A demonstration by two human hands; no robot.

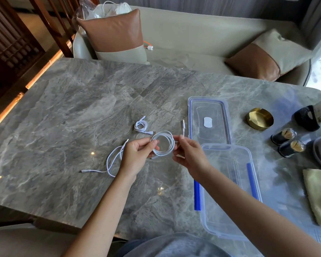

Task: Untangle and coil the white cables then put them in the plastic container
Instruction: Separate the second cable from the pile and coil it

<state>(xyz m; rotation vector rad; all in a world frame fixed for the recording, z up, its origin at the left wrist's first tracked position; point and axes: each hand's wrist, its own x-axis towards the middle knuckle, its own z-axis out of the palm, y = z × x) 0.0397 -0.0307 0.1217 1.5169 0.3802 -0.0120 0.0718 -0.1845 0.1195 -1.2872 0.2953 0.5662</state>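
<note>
I hold a coiled white cable above the marble table. My left hand pinches the coil's left side, and my right hand grips its right side, with the free plug end sticking up past my fingers. A small coiled white cable lies on the table just beyond. A loose white cable trails on the table left of my left hand. The clear plastic container with blue clips stands open and empty at the right. Its lid lies flat behind it.
A brass ashtray, two small dark jars and a yellow cloth crowd the table's right side. Behind the table is a pale sofa with brown cushions and a plastic bag of white cables.
</note>
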